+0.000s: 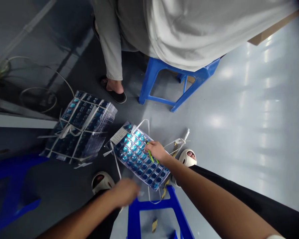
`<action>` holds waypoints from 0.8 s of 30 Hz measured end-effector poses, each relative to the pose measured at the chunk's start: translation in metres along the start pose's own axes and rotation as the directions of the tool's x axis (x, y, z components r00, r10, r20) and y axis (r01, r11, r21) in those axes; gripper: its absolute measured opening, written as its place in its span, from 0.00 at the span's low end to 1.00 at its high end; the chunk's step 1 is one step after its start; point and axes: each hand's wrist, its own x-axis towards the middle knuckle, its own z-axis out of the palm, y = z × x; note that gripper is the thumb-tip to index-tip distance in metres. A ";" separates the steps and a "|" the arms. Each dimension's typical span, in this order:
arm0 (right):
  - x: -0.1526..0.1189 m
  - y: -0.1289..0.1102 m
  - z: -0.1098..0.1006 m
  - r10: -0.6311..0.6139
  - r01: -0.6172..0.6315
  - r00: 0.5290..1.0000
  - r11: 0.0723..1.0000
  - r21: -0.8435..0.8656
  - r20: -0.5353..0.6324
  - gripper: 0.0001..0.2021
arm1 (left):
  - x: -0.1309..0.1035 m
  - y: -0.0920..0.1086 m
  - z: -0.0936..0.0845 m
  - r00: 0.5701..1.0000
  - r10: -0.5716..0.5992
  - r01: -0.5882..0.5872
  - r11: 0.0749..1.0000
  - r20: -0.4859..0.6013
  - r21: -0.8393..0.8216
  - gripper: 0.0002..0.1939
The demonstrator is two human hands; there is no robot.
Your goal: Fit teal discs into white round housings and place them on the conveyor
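- Trays [133,156], clear with shiny blue round cells in rows, lie flat as a stack on the grey floor [214,139], between the wearer's feet; a white label [119,135] sits at one corner, loose white straps [116,162] around them.
- Right hand [155,151], as I view it, is closed on a green tool [150,156] over the trays.
- Left hand [128,192] is apart from it, near the trays' lower edge; too blurred for me to tell its grip.
- Strapped bundle [76,127] of similar trays stands just beside, leftward.
- Blue stool [155,204] crowds the near side.
- Beyond, a person [189,33] sits on another blue stool [148,81]; floor shines rightward.
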 end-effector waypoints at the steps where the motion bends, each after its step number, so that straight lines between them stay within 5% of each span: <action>1: -0.003 0.000 -0.001 0.005 -0.005 1.000 1.000 -0.002 -0.004 0.13 | -0.013 0.006 0.015 0.998 0.025 -0.025 1.000 0.055 0.000 0.11; 4: -0.005 -0.005 -0.003 0.019 -0.019 1.000 1.000 0.009 0.012 0.12 | -0.036 0.001 0.023 1.000 -0.004 0.004 1.000 0.029 0.000 0.11; 6: 0.002 -0.014 -0.002 0.017 -0.018 0.999 0.999 0.046 0.035 0.13 | -0.033 -0.018 0.000 0.981 -0.110 0.112 0.994 -0.158 0.000 0.11; 7: 0.008 -0.019 0.000 0.019 -0.023 0.999 0.997 0.074 0.050 0.13 | -0.026 -0.030 -0.017 0.938 -0.195 0.199 0.980 -0.287 -0.015 0.11; 9: 0.022 -0.033 0.006 0.035 -0.048 0.996 0.988 0.148 0.087 0.13 | -0.004 -0.051 -0.050 0.767 -0.389 0.403 0.911 -0.510 -0.090 0.17; 11: 0.036 -0.047 0.015 0.054 -0.082 0.991 0.970 0.230 0.121 0.14 | 0.019 -0.065 -0.073 0.570 -0.544 0.560 0.806 -0.616 -0.194 0.21; 14: 0.052 -0.065 0.026 0.083 -0.124 0.987 0.935 0.332 0.137 0.14 | 0.046 -0.074 -0.079 0.406 -0.665 0.653 0.691 -0.627 -0.311 0.19; 17: 0.058 -0.072 0.030 0.122 -0.169 0.982 0.908 0.384 0.144 0.14 | 0.056 -0.076 -0.072 0.360 -0.697 0.667 0.657 -0.620 -0.352 0.18; 24: 0.062 -0.078 0.045 0.188 -0.265 0.959 0.860 0.436 0.213 0.14 | 0.044 -0.088 -0.075 0.422 -0.659 0.622 0.710 -0.623 -0.330 0.17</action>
